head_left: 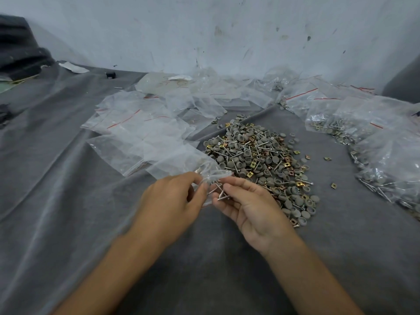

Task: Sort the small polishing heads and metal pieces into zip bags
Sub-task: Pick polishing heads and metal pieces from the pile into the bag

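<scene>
A heap of small grey polishing heads, thin metal pins and brass square pieces (261, 164) lies on the grey cloth (68, 201) in the middle. My left hand (172, 201) pinches the mouth of a clear zip bag (181, 164) just left of the heap. My right hand (247, 205) holds a few metal pins (219, 192) between its fingers, right at the bag's opening. The two hands almost touch.
Several empty zip bags with red seal lines (141, 119) are spread behind and left of my hands. Filled bags (375, 142) lie along the right side. A white wall (227, 30) stands behind. A dark object (20, 48) sits at the far left.
</scene>
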Action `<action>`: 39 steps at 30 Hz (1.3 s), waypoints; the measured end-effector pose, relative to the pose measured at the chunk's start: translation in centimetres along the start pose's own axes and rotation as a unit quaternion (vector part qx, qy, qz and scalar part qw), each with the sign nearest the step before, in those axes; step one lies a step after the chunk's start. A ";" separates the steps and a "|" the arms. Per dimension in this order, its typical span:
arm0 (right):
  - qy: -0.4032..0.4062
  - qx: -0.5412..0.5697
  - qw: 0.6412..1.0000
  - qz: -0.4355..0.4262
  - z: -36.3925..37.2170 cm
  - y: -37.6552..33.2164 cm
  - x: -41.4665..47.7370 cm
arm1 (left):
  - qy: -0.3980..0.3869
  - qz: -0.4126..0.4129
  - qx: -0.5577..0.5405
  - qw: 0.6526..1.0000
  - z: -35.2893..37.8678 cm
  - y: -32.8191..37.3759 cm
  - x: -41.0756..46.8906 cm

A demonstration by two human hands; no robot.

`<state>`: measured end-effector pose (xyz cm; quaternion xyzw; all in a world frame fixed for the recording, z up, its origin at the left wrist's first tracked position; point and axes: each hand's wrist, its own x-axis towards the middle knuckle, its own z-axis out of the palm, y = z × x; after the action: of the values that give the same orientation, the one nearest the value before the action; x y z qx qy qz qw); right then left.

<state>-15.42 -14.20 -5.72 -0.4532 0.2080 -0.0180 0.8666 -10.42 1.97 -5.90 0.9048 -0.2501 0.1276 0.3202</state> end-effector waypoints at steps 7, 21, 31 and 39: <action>0.007 -0.146 0.983 -0.107 0.5 0.4 -0.3 | 0.004 -0.008 -0.002 1.000 0.0 0.1 0.0; 0.003 -0.141 0.975 -0.170 -1.6 -1.8 -0.7 | 0.024 -0.032 -0.037 0.999 -0.2 -0.3 0.2; 0.025 -0.263 0.944 -0.196 -0.1 0.0 -0.3 | -0.018 -0.023 -0.062 0.998 0.0 0.7 -0.3; 0.063 -0.275 0.937 -0.205 -1.0 -1.4 -0.5 | -0.007 -0.037 -0.066 0.997 0.1 0.3 -0.2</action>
<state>-16.07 -15.71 -4.98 -0.7048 0.1613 -0.1657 0.6707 -10.75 1.80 -5.87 0.8914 -0.2261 0.0924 0.3817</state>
